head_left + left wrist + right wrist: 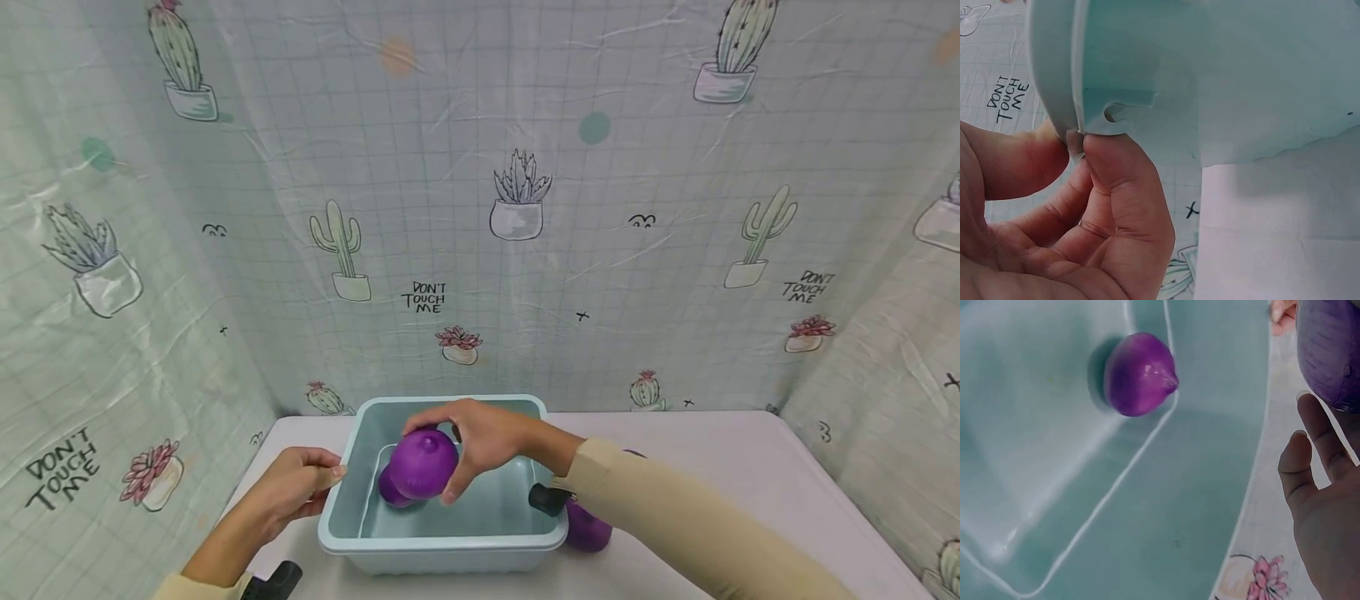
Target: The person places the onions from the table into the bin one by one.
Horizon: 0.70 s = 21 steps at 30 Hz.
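Observation:
My right hand [480,437] holds a round purple onion [423,465] over the left part of a pale blue-green plastic basin [442,544]. In the right wrist view, this held onion [1330,353] shows at the upper right, beside the fingertips. A second purple onion [1140,375] lies on the basin floor near a corner; the head view shows it partly hidden behind the held one. At the basin's left side, my left hand [296,483] pinches the rim between thumb and index finger. That pinch on the rim [1054,62] fills the left wrist view's left half.
A purple thing [587,529] lies on the white table [712,492] against the basin's right side, partly covered by my right sleeve [667,500]. Behind and on both sides hangs a curtain [465,125] printed with cacti.

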### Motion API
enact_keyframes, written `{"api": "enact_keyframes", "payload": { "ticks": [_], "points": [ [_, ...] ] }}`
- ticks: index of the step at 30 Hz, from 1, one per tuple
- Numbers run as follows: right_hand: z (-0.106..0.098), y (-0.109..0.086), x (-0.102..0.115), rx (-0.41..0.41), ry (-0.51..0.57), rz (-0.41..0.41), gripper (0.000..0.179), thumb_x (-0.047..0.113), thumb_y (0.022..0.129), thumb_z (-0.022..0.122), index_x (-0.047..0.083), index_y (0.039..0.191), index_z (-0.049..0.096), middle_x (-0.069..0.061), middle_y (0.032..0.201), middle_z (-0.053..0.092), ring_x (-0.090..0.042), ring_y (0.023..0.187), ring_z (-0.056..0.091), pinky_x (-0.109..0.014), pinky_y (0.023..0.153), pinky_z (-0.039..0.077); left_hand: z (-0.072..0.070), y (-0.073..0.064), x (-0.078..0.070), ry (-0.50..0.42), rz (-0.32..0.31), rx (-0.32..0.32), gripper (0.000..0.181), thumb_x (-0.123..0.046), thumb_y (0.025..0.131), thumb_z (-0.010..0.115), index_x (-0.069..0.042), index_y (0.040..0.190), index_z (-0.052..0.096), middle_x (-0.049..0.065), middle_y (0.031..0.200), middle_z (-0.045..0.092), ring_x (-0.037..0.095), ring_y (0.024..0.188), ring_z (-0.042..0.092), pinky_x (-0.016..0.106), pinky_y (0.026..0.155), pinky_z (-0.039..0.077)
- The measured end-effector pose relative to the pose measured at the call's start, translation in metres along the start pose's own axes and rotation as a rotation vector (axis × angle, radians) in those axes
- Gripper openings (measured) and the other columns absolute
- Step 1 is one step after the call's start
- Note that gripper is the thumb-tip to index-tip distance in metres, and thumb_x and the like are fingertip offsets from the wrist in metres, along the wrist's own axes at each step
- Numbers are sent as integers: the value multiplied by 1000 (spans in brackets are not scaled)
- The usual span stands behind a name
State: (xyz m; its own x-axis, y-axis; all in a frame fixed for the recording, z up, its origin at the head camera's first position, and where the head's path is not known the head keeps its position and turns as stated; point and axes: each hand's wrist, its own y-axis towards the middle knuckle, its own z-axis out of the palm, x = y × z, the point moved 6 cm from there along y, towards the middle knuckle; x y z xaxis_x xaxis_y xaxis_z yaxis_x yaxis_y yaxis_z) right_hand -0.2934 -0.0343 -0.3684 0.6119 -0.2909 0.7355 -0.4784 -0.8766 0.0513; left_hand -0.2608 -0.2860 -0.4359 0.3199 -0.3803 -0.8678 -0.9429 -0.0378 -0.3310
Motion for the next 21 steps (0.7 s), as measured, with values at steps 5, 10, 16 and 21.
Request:
{"api": "enact_keyframes", "payload": {
  "ticks": [5, 10, 16, 21],
  "points": [
    [16, 15, -6, 37, -48, -17, 83, 19, 62, 102, 28, 135, 63, 13, 126, 68, 2, 117, 59, -23, 106, 47, 0, 1, 1, -5, 4, 5, 23, -10, 98, 65, 7, 114, 64, 6, 91, 69, 16, 76, 64, 32, 68, 59],
    [30, 22, -14, 62, -99, 7, 86, 21, 64, 101, 26, 140, 61, 11, 131, 67, 2, 120, 56, -22, 106, 46, 1, 0, 1, -2, 9, 7, 23, -10, 98, 66, 7, 113, 64, 6, 91, 70, 16, 76, 65, 33, 69, 59],
    [43, 27, -23, 105, -129, 22, 86, 20, 66, 99, 24, 142, 59, 8, 132, 67, 1, 118, 57, -22, 102, 48, 0, 0, 0, 2, 10, 2, 22, -10, 98, 65, 6, 113, 64, 6, 91, 70, 17, 76, 65, 33, 68, 59],
    [53, 31, -30, 166, -157, 40, 87, 21, 68, 99, 25, 144, 57, 9, 132, 66, 2, 115, 57, -20, 98, 49, -1, 1, -1, 12, 11, 2, 24, -10, 99, 64, 7, 115, 63, 6, 92, 70, 17, 76, 64, 33, 68, 58]
  ]
}}
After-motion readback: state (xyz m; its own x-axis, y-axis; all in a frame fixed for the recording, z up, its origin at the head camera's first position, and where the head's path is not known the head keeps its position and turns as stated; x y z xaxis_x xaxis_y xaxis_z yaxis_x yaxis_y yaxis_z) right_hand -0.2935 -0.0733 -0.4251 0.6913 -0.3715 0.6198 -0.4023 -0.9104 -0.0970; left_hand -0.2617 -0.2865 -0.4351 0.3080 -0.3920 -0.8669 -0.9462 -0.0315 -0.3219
